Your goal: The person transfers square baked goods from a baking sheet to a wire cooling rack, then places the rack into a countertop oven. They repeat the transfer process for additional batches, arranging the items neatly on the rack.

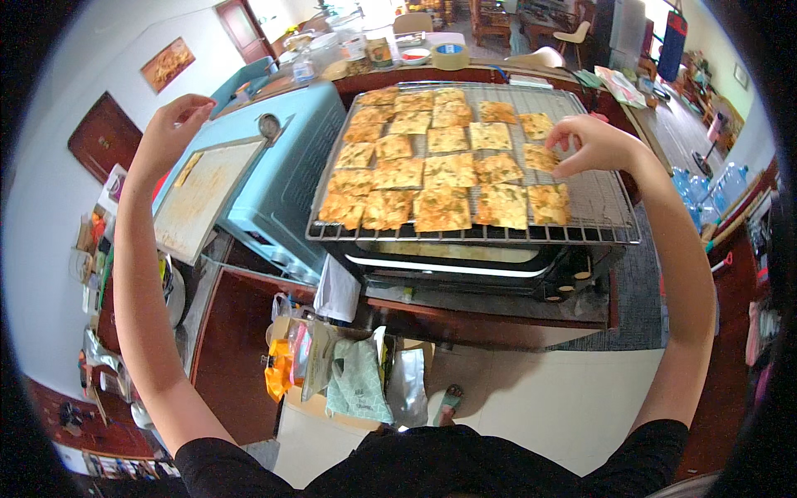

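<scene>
Square golden-brown baked crackers with green flecks (449, 170) lie in rough rows on a wire cooling rack (598, 187), which rests on top of a black oven (448, 274). At the rack's right side is my right hand (585, 144), fingers curved and apart, its fingertips at or just above the crackers in the rightmost column; whether they touch is unclear. My left hand (180, 118) is raised over a light blue oven (292, 149), with thumb and fingers close together and nothing visible between them. Below it, a baking tray (212, 199) with one small cracker strip (188, 169) lies tilted on the blue oven.
Behind the rack stand clear jars (325, 50), a roll of tape (449, 56) and a small bowl (415, 56). A cardboard box with bags (358, 380) sits on the floor below. Plastic water bottles (703, 193) stand at the right.
</scene>
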Motion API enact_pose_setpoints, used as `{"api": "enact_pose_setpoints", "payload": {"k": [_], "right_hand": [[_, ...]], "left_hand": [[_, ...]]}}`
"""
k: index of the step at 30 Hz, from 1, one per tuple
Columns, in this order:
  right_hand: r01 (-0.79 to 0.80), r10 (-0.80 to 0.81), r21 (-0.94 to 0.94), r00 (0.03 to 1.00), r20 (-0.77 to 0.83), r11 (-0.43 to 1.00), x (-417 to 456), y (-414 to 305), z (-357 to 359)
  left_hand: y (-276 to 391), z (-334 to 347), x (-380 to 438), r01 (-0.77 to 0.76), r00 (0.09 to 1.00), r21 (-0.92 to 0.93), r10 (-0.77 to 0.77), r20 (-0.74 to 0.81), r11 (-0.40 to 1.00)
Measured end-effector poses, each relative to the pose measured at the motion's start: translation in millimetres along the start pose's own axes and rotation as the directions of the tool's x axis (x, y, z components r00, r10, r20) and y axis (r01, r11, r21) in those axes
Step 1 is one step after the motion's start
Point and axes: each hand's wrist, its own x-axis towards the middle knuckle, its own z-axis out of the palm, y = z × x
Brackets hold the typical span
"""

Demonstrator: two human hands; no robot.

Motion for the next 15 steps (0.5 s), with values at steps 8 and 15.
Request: {"api": "enact_pose_setpoints", "payload": {"k": [8, 15], "right_hand": [[-0.041, 0.037, -0.137, 0.999, -0.028, 0.990, 0, -11, 1], [-0.180, 0.197, 0.116, 0.968, -0.153, 0.977, -8, -45, -5]], "left_hand": [[-138, -23, -56, 0.200, 0.979, -0.047, -0.201, -0.036, 0.979], [-216, -15, -88, 0.263, 0.962, 0.078, -0.268, 0.054, 0.962]]}}
